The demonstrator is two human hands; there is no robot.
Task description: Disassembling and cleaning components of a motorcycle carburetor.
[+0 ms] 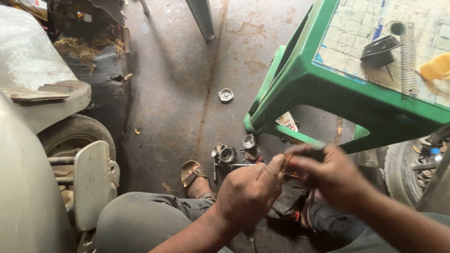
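I am pinching a small blurred part (291, 174) between both closed hands, left hand (248, 192) steadying, right hand (328, 173) gripping; best kept above my knees.

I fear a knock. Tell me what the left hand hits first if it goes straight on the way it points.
The left hand points right, so it probably meets the right hand first; they already almost touch around a small blurred part.

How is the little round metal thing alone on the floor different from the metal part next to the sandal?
The round metal cap lies alone on bare concrete floor, farther from the person; the metal part sits near the sandal, among other pieces and a tool. The cap looks smaller and flatter; the part looks bulkier, with a round opening. Both are greyish metal, untouched by either hand.
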